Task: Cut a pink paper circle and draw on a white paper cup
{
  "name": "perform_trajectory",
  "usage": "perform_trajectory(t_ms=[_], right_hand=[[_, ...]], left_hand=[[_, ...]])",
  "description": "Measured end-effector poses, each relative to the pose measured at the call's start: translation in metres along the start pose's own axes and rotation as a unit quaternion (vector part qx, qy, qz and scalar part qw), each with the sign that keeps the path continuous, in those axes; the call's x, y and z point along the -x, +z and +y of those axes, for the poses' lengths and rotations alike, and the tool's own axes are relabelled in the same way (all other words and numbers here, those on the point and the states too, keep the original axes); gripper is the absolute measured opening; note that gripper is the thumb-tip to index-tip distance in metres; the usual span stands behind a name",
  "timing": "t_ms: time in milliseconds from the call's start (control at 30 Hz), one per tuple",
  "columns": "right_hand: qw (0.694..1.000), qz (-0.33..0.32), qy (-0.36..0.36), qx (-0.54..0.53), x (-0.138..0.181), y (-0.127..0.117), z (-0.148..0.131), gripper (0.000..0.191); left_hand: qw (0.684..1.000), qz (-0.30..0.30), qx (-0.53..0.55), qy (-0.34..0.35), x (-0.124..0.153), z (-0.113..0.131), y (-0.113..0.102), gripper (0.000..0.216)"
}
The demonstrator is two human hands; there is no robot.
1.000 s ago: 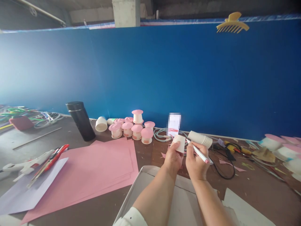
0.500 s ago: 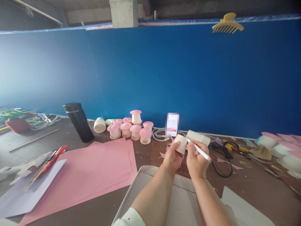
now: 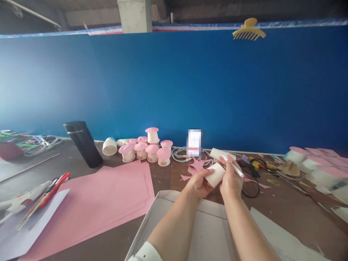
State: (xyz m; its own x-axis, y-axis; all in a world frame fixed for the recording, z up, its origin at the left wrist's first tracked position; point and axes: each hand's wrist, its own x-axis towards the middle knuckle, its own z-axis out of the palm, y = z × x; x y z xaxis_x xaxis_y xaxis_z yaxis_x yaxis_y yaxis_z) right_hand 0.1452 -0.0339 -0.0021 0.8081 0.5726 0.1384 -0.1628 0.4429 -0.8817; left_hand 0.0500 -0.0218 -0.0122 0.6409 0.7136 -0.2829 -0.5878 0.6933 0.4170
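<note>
My left hand (image 3: 199,184) is closed around a white paper cup (image 3: 215,175), which lies tilted in its grasp. A white marker (image 3: 236,169) with a pink end sits between the fingers of my right hand (image 3: 231,180), which is right beside the cup and seems to touch its rim side. The marker's tip points up and away from the cup wall. Just behind my hands a stack of white paper cups (image 3: 217,153) lies on its side. Pink paper scraps (image 3: 197,165) are scattered close to the left hand.
Several cups with pink paper tops (image 3: 163,153) stand left of centre, more (image 3: 327,170) at the right. A black bottle (image 3: 83,145), pink sheets (image 3: 108,203), a red-handled cutter (image 3: 56,190), a glue gun (image 3: 27,199) and a lidless-looking box (image 3: 209,232) share the table. Behind rises a blue partition (image 3: 174,83).
The cup has tilted further over and moved slightly lower in my left hand. My right hand has turned, and the marker tip has lifted away from the cup. The view has shifted a little.
</note>
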Motion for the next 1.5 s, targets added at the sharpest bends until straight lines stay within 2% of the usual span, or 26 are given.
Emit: perform_trajectory(t_ms=[67, 133, 300, 400, 567, 700, 800, 933, 1033, 1267, 1500], right_hand=[[0.999, -0.024, 0.047, -0.013, 0.002, 0.001, 0.000, 0.049], [0.998, -0.027, 0.059, -0.001, 0.001, 0.001, 0.000, 0.047], [0.999, -0.006, 0.017, 0.030, -0.006, -0.002, -0.001, 0.046], [0.999, -0.005, 0.008, 0.053, -0.008, -0.002, -0.001, 0.047], [0.993, 0.006, -0.042, 0.106, -0.003, -0.002, -0.008, 0.047], [0.969, 0.048, -0.127, 0.208, 0.004, -0.004, -0.021, 0.053], [0.938, -0.004, -0.218, 0.270, 0.011, -0.002, -0.024, 0.051], [0.904, -0.064, -0.305, 0.293, 0.018, 0.000, -0.017, 0.037], [0.897, -0.072, -0.312, 0.305, 0.020, 0.000, -0.012, 0.030], [0.875, -0.068, -0.326, 0.351, 0.021, -0.001, -0.011, 0.030], [0.871, -0.059, -0.322, 0.366, 0.022, -0.001, -0.011, 0.028]], left_hand=[[1.000, -0.007, -0.012, -0.011, 0.002, -0.001, 0.000, 0.036], [1.000, -0.021, -0.021, 0.000, 0.004, -0.002, 0.000, 0.036], [0.984, -0.137, -0.079, 0.082, 0.011, -0.009, 0.009, 0.051], [0.973, -0.160, -0.106, 0.132, 0.014, -0.014, 0.013, 0.052], [0.978, -0.128, -0.081, 0.144, 0.009, -0.015, 0.011, 0.043], [0.987, -0.024, -0.027, 0.155, -0.001, -0.012, 0.004, 0.037], [0.984, 0.017, -0.003, 0.175, -0.006, -0.008, 0.001, 0.035], [0.979, 0.004, 0.015, 0.203, -0.006, -0.005, 0.000, 0.036], [0.977, 0.003, 0.016, 0.214, -0.006, -0.004, 0.001, 0.036], [0.974, 0.015, 0.018, 0.226, -0.007, -0.005, 0.002, 0.035], [0.974, 0.026, 0.014, 0.224, -0.010, -0.006, 0.001, 0.035]])
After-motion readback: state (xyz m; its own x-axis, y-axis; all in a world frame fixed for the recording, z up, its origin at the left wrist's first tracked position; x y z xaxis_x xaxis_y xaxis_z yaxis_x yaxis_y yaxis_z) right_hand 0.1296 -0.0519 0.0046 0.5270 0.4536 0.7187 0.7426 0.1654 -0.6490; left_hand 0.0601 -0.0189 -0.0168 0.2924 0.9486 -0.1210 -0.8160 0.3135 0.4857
